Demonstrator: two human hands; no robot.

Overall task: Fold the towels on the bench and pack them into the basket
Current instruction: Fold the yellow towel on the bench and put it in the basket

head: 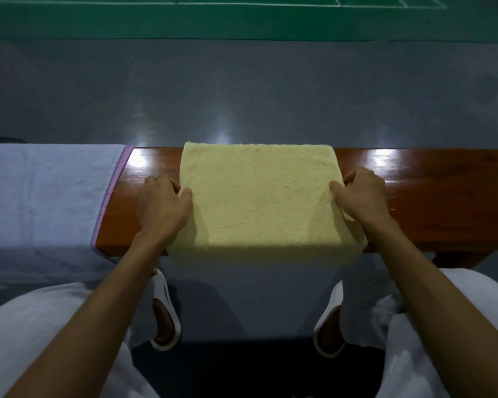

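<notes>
A pale yellow towel (259, 196), folded into a thick rectangle, lies across the glossy brown wooden bench (431, 202), and its near edge hangs slightly over the front. My left hand (163, 205) grips its left edge, thumb on top. My right hand (360, 198) grips its right edge the same way. A light blue towel with a purple border (43, 196) is spread flat over the left end of the bench, its near part hanging down. No basket is in view.
Beyond the bench is grey floor (242, 87), then a green court surface with white lines (242, 21). My knees in pale trousers and my feet in white slippers (164, 317) are below the bench's front edge.
</notes>
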